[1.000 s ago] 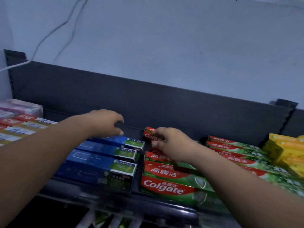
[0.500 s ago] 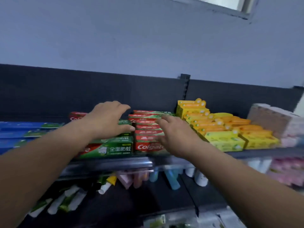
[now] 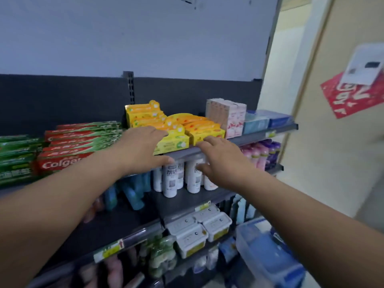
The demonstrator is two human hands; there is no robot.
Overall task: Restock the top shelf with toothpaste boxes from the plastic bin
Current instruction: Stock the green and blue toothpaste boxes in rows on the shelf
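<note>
Nearest, at lower right, sits the bin point(image 3: 268, 254), clear-walled, its blue contents too blurred to identify. Left of it, white tubs point(image 3: 199, 231) occupy a lower shelf. One level up, white bottles point(image 3: 173, 179) stand upright.

Both arms extend toward the top shelf point(image 3: 251, 138). The left hand point(image 3: 143, 146) is released, fingers spread, holding nothing; its fingertips lie at the yellow boxes point(image 3: 176, 142), contact not determinable. The right hand point(image 3: 220, 161) is likewise released and empty, positioned in front of the shelf edge and the bottles.

On the top shelf, the Colgate boxes point(image 3: 79, 142) lie stacked flat, left of the left hand, with green boxes point(image 3: 16, 154) further left. Right of the yellow boxes stand pink cartons point(image 3: 232, 117), then blue packs point(image 3: 268, 119).
</note>
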